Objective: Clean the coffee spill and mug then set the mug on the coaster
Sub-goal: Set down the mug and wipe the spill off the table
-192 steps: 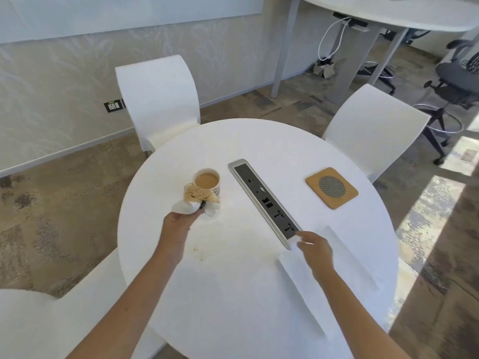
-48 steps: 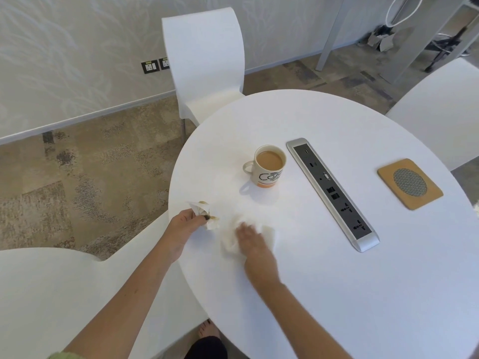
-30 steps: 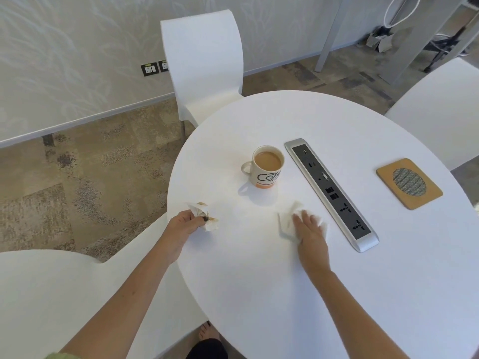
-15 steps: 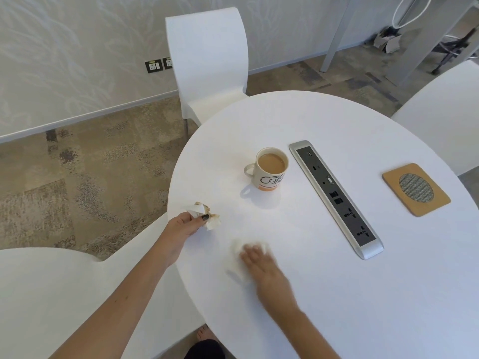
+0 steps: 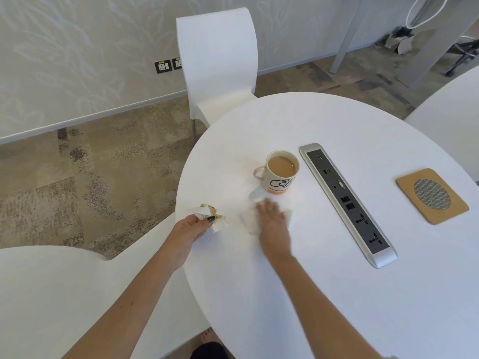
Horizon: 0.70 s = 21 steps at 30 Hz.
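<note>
fingers (image 5: 264, 207) of the right hand (image 5: 272, 224) lie flat on a clean tissue (image 5: 250, 220) near the mug (image 5: 281, 174), left hand (image 5: 190, 228) pinching a stained wad (image 5: 216, 218); wiping should press evenly, skirting the full mug, coaster (image 5: 431, 195) far right on the desk (image 5: 337, 294).

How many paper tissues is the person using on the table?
2. A coffee-stained crumpled tissue is pinched in the left hand near the table's edge. A clean white tissue lies flat under the right hand, just in front of the mug. No others show.
</note>
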Each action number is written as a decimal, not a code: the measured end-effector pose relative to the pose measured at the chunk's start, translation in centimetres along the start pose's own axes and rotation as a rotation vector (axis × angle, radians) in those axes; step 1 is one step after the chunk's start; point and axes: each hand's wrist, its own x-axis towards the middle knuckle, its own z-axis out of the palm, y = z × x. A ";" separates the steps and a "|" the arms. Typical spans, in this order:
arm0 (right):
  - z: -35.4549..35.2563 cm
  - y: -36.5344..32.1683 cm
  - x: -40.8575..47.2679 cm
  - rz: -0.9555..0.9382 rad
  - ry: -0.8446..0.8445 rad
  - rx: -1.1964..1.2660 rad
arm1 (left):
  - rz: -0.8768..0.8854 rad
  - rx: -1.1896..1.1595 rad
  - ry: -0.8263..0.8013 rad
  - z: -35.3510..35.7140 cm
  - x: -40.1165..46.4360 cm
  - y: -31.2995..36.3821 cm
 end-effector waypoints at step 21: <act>-4.5 7.2 1.4 0.302 0.182 0.026 | -0.030 -0.041 0.048 0.0 0.1 0.4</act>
